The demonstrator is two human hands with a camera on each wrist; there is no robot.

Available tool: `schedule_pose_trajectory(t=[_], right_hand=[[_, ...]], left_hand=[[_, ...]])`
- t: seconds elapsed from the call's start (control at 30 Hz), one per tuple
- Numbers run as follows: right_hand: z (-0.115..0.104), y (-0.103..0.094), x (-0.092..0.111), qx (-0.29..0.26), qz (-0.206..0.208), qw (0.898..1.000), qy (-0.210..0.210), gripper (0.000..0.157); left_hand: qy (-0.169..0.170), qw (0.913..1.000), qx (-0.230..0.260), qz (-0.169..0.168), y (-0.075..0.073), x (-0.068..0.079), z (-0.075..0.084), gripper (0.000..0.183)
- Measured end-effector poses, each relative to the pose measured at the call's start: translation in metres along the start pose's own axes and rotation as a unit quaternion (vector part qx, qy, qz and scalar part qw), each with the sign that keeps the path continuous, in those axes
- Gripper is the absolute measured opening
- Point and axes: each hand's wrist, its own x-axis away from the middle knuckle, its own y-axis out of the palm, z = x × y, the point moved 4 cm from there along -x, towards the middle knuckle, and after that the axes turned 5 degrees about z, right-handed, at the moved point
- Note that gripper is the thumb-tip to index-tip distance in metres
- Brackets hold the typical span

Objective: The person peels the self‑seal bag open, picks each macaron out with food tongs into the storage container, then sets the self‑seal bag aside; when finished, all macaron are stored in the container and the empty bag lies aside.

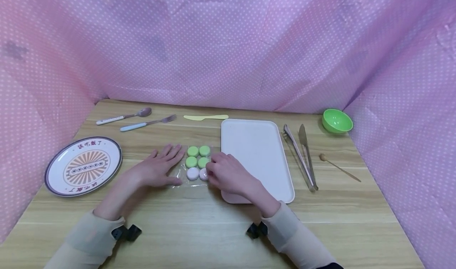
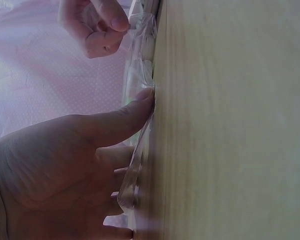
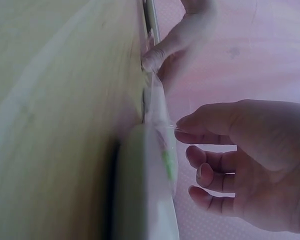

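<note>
Several green macarons (image 1: 192,151) and two pale pink ones (image 1: 192,174) lie in rows inside a clear plastic package (image 2: 135,170) on the wooden table. My left hand (image 1: 160,168) presses the package's left side with straight, spread fingers; its thumb rests on the near edge of the film. At the package's right side, my right hand (image 1: 228,173) pinches the film between thumb and forefinger, which the right wrist view shows stretched up to the fingertips. That hand covers part of the right-hand macarons in the head view and overlaps the white tray (image 1: 253,142).
A round patterned plate (image 1: 110,170) is at the left. Behind lie a spoon (image 1: 144,112), a fork (image 1: 146,124) and a yellow knife (image 1: 205,118). Right of the tray are tongs (image 1: 297,150), a metal knife (image 1: 307,150), a thin wooden dipper (image 1: 338,167) and a green bowl (image 1: 337,121).
</note>
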Motion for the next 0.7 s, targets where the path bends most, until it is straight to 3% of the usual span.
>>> schedule_pose_trajectory(t=[0.37,0.7], right_hand=[[0.0095,-0.0037,0.0033,-0.016,-0.028,0.999,0.002,0.006],[0.0063,0.0009,-0.0042,-0.029,-0.015,0.999,-0.002,0.014]], left_hand=[[0.0,1.0,0.001,-0.003,0.0002,-0.0008,0.0,0.094],[0.001,1.0,0.0,-0.002,-0.0005,-0.0004,0.0,0.094]])
